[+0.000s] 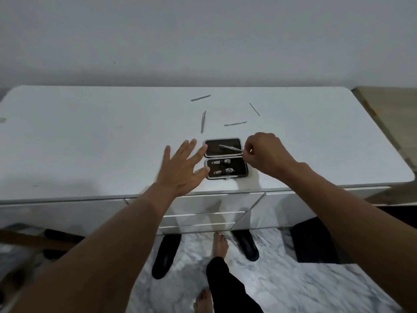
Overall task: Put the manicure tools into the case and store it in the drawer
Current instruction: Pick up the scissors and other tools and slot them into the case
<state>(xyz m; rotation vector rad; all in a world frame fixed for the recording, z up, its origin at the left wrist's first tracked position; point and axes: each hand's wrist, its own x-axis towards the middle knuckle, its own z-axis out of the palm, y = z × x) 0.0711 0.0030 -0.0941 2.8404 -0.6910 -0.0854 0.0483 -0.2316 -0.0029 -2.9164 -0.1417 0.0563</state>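
Right hand [264, 154] fingers [246, 152] pinch slim tool [230, 148] — over open case [225, 159].

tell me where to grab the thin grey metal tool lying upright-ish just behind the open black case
Pinch the thin grey metal tool mid-shaft from above, fingers on its left and right sides. It lies flat on the white tabletop, running away from you, so its long edges are the only exposed hold.

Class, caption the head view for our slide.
Right hand lowers a tool into the open case; four lie loose.

arms [126, 233]: bare, sleeveless | trouser leg [223, 283]: black | feet [220, 243]: bare
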